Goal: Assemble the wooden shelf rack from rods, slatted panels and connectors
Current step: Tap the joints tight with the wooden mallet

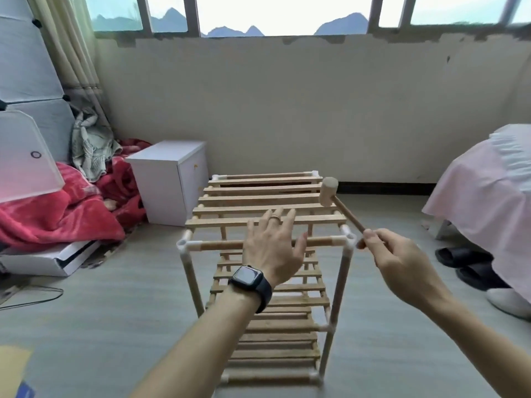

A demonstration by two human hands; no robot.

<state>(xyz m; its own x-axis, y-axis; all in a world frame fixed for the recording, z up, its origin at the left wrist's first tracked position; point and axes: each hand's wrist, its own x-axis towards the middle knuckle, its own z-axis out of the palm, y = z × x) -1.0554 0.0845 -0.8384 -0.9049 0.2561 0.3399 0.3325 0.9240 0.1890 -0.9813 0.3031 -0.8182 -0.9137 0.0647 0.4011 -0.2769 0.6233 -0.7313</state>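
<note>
Mallet raised over the standing shelf rack (258, 201).
The right hand (393, 254) grips the wooden mallet (329, 191) at the handle's end; the left hand (271, 245), fingers spread, lies over the top front rod (221, 245). The frame stands on the floor (115, 311): light, stiff, probably loose at its white connectors (347, 239), so brace a rod beside them.

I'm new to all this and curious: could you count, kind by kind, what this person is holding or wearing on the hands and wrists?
wooden mallet: 1
smartwatch: 1
ring: 1
Total: 3
</note>
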